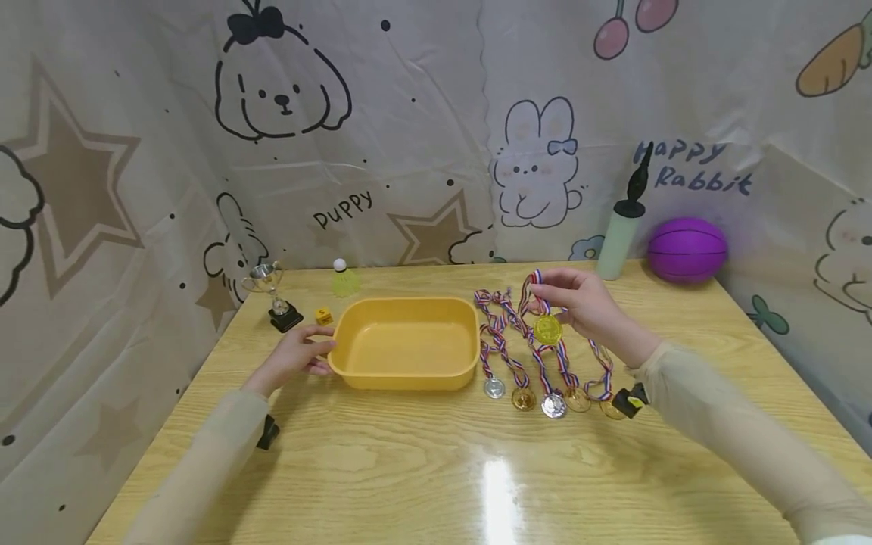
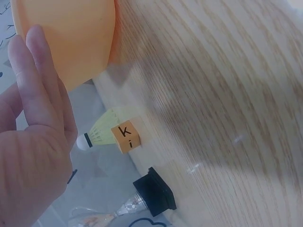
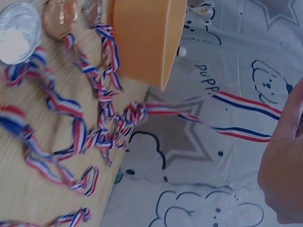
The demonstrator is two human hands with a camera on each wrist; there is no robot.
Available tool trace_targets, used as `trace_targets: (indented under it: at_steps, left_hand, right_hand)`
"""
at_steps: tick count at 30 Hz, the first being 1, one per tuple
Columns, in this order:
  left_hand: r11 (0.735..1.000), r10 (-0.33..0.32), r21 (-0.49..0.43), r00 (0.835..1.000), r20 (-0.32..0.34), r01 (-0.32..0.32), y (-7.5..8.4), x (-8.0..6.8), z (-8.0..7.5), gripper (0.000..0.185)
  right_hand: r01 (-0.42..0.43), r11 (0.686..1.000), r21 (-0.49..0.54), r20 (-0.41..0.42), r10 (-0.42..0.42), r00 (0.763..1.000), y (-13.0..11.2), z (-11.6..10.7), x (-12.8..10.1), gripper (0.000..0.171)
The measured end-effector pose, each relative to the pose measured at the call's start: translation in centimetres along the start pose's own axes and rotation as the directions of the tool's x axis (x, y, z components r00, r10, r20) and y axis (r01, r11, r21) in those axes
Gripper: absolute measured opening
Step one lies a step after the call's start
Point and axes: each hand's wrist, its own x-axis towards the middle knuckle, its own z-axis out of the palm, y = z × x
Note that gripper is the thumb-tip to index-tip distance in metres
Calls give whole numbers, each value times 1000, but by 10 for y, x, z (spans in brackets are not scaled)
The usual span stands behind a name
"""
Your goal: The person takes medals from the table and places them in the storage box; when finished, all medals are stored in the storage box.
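Note:
My right hand pinches the striped ribbon of a gold medal, which hangs just below the fingers. In the right wrist view, two strands of that ribbon stretch from a knot among other ribbons up to the hand. Under it lie several medals, among them a silver medal and a bronze-gold medal, their red, white and blue ribbons bunched together. My left hand touches the left end of a yellow plastic basin, fingers straight along its wall. The basin has nothing in it.
Left of the basin stand a small trophy, a lettered yellow cube and a shuttlecock. At the back right are a pale green hand pump and a purple ball. Printed cloth hangs behind the wooden table.

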Motion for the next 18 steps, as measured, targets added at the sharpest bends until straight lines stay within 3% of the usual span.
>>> trace_targets:
  at_steps: [6, 18]
  left_hand:
    - [1000, 4, 9, 1000, -9, -4, -3, -1, -3, 48]
    - [1000, -6, 20, 1000, -18, 6, -5, 3, -2, 47]
  right_hand:
    - [-9, 999, -30, -1, 9, 1000, -1, 29, 17, 15]
    - [32, 997, 64, 21, -33, 999, 18, 82, 48, 18]
